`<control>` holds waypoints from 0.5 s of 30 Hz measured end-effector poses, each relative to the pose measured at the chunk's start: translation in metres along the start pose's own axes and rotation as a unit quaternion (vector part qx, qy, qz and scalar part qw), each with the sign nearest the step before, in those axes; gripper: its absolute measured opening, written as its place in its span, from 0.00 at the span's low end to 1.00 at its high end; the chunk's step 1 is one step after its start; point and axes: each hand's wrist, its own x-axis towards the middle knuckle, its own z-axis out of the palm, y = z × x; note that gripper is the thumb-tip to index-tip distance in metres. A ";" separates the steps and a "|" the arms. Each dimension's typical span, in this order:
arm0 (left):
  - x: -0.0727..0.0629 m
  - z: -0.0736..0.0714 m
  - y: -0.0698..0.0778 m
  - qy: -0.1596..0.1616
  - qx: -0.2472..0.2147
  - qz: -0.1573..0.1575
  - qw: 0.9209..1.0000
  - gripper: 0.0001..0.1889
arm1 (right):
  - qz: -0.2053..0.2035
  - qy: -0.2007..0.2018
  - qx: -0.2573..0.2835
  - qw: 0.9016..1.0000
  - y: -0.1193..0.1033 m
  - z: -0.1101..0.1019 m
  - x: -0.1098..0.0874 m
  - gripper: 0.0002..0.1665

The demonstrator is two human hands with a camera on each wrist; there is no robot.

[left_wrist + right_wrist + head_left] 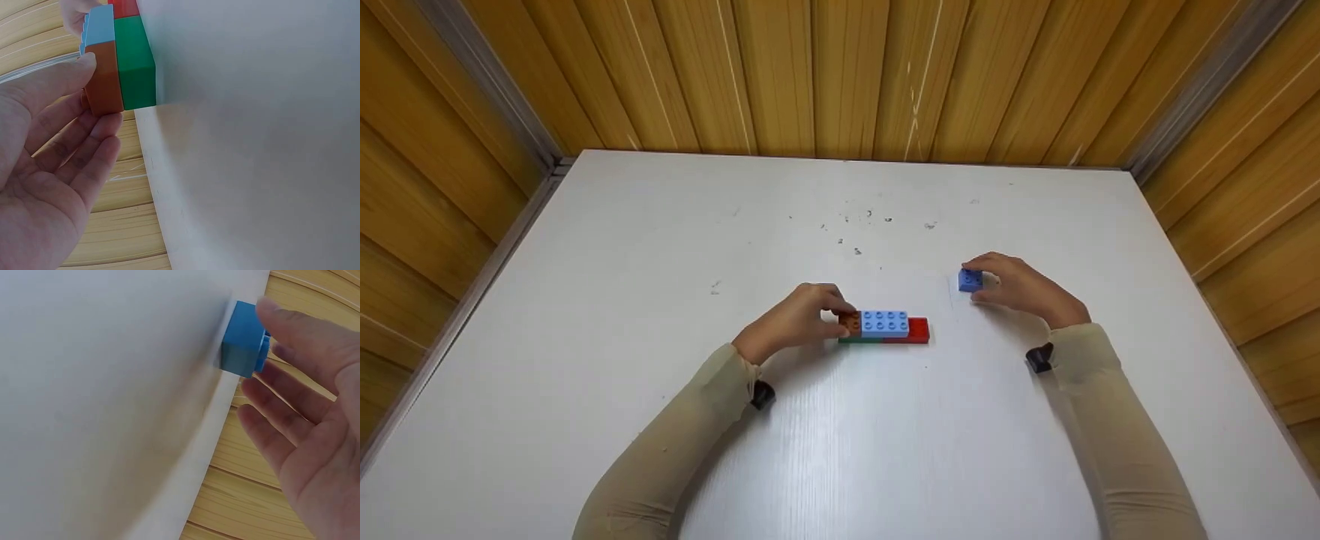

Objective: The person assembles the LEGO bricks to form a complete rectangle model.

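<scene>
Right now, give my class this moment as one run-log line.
left hand: grips brown toy brick | eight-stud light-blue brick: spans green brick, red brick | right hand: at small blue brick, grip unclear

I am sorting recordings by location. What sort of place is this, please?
Probably a work booth: a white table enclosed on three sides by wood-look panels, with grey posts at the far corners.

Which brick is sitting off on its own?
The small blue brick by the right hand: it stands alone, while the brown brick, light blue brick, green brick and red brick are stacked together at the left hand.
</scene>
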 end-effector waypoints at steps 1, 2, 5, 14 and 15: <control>0.000 0.000 0.000 -0.001 0.002 0.000 1.000 0.17 | -0.002 0.000 0.002 1.000 0.001 0.000 0.000 0.33; 0.000 0.000 0.000 -0.001 0.003 -0.001 1.000 0.17 | -0.005 0.001 0.003 1.000 0.001 0.001 0.000 0.33; 0.001 0.000 0.001 -0.004 0.009 -0.004 1.000 0.17 | -0.018 0.009 0.000 1.000 0.002 0.001 0.000 0.32; 0.001 0.000 0.000 -0.005 0.008 -0.001 1.000 0.17 | -0.025 0.021 0.000 0.999 0.002 0.003 0.002 0.28; 0.001 0.000 0.000 -0.005 0.007 -0.001 1.000 0.17 | -0.021 0.021 0.001 1.000 0.002 0.003 0.003 0.28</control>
